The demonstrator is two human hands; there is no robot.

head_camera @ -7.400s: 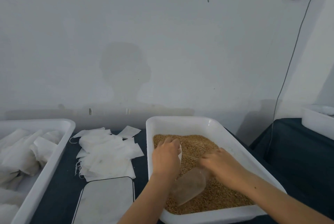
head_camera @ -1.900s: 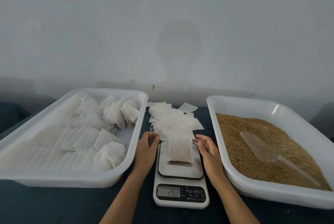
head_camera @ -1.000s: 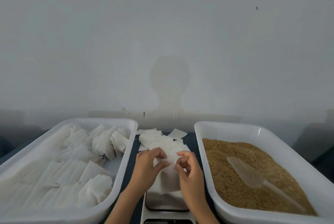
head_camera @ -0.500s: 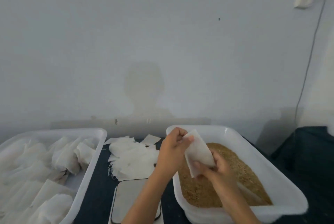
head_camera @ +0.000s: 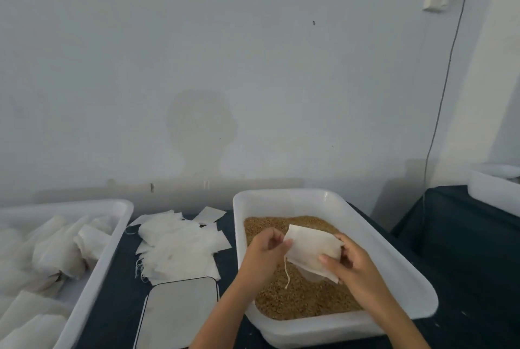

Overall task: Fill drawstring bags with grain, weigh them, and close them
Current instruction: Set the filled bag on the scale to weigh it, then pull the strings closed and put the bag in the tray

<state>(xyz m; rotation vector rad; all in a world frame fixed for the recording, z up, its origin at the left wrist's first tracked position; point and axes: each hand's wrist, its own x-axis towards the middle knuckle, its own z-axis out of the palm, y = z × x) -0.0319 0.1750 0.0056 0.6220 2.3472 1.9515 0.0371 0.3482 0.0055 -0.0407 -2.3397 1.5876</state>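
I hold a small white drawstring bag (head_camera: pixel 311 250) above the brown grain (head_camera: pixel 298 295) in the white tub (head_camera: pixel 394 270). My left hand (head_camera: pixel 266 253) pinches the bag's left edge, and a string dangles below it. My right hand (head_camera: pixel 347 260) grips the bag's right side with the thumb on top. A pile of flat empty bags (head_camera: pixel 177 247) lies on the dark table. The scale's grey platform (head_camera: pixel 180 312) below that pile has nothing on it. Filled bags (head_camera: pixel 59 253) lie in the left white tub (head_camera: pixel 112 241).
A third white tub (head_camera: pixel 495 188) sits at the far right on a dark-covered surface. A cable (head_camera: pixel 439 112) runs down the wall from a socket. The grey wall stands close behind the tubs.
The bag came off the scale and now hangs over the grain tub, lower and turned flatter than half a second ago. The view has shifted right and down.
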